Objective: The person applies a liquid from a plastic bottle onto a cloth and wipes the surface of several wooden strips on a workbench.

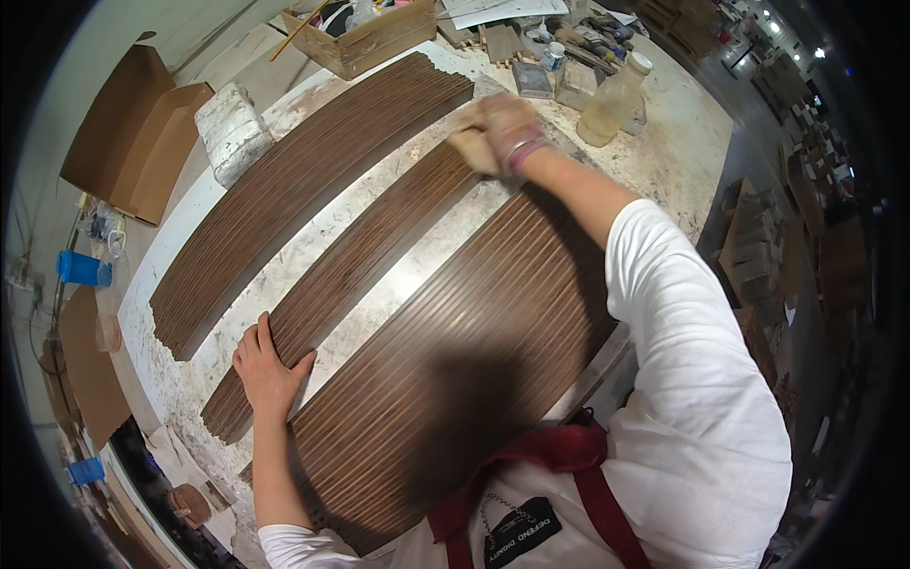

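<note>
A narrow ribbed dark brown wooden strip [365, 242] lies diagonally across the middle of the work table. My bare left hand [269, 372] rests on its near left end, fingers spread and thumb apart. At the strip's far right end is my right hand [512, 128], in a pinkish glove and blurred by motion. It is closed on a beige cloth-like pad [471, 142] pressed to that end; its exact kind is unclear. A wider curved ribbed piece [303, 185] lies beyond the strip. Nearest my body is a broad ribbed panel [464, 303], partly under my shadow.
A white block [232, 133] touches the curved piece's far side. An open cardboard box [133, 133] stands at left. At the back are a cardboard tray [365, 43] of odds and ends, a cloudy bottle [614, 100] and small grey blocks [533, 81]. A blue cup [83, 268] is far left.
</note>
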`<state>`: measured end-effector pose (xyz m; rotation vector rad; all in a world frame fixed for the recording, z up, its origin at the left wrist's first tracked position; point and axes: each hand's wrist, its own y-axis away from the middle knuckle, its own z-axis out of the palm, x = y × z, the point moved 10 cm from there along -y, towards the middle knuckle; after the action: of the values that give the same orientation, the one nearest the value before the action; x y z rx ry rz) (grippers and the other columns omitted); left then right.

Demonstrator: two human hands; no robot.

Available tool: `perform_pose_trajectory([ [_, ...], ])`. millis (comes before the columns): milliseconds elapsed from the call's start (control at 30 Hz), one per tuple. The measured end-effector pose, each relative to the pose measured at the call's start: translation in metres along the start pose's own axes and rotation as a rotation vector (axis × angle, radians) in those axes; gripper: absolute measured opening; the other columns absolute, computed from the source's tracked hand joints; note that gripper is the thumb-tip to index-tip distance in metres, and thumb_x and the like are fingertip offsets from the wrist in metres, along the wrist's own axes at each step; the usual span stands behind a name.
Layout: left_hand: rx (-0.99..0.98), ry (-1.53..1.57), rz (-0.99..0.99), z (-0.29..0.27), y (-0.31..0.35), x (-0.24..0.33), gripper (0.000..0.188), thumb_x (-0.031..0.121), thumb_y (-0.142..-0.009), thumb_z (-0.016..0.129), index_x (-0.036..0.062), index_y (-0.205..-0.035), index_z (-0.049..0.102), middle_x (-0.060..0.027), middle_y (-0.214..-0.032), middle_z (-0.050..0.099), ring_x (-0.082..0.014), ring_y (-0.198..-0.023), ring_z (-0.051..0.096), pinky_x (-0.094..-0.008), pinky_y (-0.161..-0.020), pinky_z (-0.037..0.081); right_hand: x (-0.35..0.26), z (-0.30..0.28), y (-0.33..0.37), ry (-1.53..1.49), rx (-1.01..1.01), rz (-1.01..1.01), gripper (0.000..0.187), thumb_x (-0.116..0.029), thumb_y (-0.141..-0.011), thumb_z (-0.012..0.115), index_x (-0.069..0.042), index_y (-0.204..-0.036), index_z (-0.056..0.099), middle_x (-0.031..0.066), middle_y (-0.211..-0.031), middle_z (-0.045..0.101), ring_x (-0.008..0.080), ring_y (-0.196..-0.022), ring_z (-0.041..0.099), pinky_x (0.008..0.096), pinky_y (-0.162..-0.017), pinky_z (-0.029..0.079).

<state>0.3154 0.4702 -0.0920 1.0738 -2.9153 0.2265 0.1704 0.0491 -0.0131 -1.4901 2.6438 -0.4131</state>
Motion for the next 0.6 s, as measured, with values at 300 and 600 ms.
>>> perform_pose_trajectory([
  [300, 0.029, 0.015, 0.033, -0.002, -0.002, 0.004, 0.097, 0.042, -0.062, 0.083, 0.0057, -0.141, 0.041, -0.0159, -0.122, 0.05, -0.0335, -0.115, 0.048, -0.0489, -0.102, 0.033, 0.057, 0.047, -0.004, -0.15, -0.052, 0.165, 0.02, -0.025, -0.086, 0.06, -0.01, -0.097, 0.067, 0.017, -0.102, 0.066, 0.0298, -0.093, 0.065, 0.0387, -0.08, 0.054],
  [600, 0.02, 0.008, 0.01, -0.005, 0.002, 0.004, 0.094, 0.043, -0.063, 0.082, 0.0052, -0.139, 0.042, -0.016, -0.121, 0.05, -0.035, -0.112, 0.049, -0.0501, -0.101, 0.033, -0.059, 0.043, 0.018, -0.153, 0.021, -0.18, 0.023, -0.019, -0.088, 0.051, -0.01, -0.104, 0.065, 0.0109, -0.11, 0.066, 0.0296, -0.099, 0.063, 0.0411, -0.09, 0.051],
])
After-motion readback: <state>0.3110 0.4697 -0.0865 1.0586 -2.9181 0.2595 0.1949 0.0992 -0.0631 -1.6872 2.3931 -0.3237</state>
